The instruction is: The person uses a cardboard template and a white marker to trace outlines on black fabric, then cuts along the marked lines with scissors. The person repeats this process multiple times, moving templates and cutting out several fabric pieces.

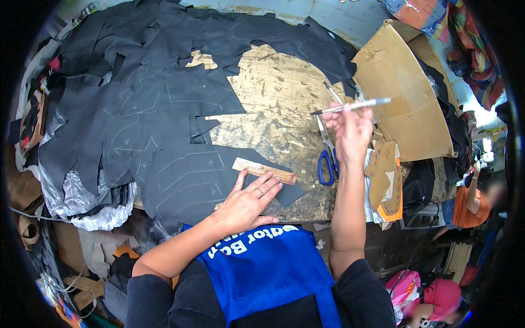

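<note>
My left hand point(247, 200) lies with its fingers stretched out, the tips on a narrow tan pattern piece point(257, 167). That piece rests on a sheet of black leather-like material point(186, 158) marked with pale drawn outlines. Raised over the right side of the table, my right hand point(353, 134) pinches a pen point(374, 103), its dark tip pointing left and away from the sheet. Below and left of that hand, scissors with blue handles point(326, 168) lie on the worn wooden tabletop point(268, 87), partly hidden by my forearm.
More black sheets point(136, 44) overlap across the far and left table. A cardboard box point(404, 93) stands at the right, beside brown pattern pieces point(383, 183). Silvery plastic point(104, 210) hangs at the left edge. Another person in orange point(469, 205) is off to the right.
</note>
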`<action>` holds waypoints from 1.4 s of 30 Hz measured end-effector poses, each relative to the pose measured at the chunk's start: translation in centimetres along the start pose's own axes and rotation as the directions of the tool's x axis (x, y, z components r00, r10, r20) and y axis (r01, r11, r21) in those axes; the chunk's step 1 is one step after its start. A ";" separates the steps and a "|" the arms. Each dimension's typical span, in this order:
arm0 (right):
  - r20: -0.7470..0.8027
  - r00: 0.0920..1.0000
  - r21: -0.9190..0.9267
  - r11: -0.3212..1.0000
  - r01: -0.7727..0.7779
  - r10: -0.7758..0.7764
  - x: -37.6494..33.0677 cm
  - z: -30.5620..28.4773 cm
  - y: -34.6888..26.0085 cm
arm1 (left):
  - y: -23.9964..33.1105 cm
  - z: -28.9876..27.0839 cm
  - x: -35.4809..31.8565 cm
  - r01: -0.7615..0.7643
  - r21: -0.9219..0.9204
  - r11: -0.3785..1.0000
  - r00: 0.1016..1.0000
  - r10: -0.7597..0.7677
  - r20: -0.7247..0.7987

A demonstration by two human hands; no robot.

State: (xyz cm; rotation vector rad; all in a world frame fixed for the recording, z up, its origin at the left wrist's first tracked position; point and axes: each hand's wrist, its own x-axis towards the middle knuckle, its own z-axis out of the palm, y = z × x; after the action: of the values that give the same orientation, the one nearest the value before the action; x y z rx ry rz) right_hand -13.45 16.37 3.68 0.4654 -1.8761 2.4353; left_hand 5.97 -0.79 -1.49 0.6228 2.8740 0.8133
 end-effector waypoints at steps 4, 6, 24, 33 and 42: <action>0.017 0.995 0.175 0.979 -0.103 0.102 -3.8 -0.9 1.6 | -0.1 -0.4 0.1 0.019 -0.060 0.998 1.000 -0.021 -0.020; 0.015 0.981 0.109 0.975 -0.192 0.191 -6.1 -1.0 2.4 | -0.2 -0.6 0.0 0.034 -0.056 0.998 0.999 -0.035 -0.015; 0.298 0.952 -0.646 0.722 0.249 -0.062 -11.9 -0.5 3.0 | -1.8 -0.3 -0.9 -0.209 -0.727 0.654 0.781 -0.335 -0.527; 0.272 0.961 -0.634 0.741 0.221 -0.054 -11.8 -0.2 2.9 | -1.3 -0.4 -1.3 -0.211 -0.174 0.962 0.905 0.125 -0.406; 0.205 0.977 -0.486 0.859 0.161 -0.067 -11.9 -1.0 3.6 | 0.0 -0.2 -0.1 -0.001 0.049 0.999 0.994 0.007 -0.109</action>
State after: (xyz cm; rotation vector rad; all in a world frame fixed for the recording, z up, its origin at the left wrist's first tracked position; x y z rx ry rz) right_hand -3.08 18.17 -2.92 0.7520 -2.3643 1.7741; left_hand 5.97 -0.94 -1.34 0.6075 3.0010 0.8038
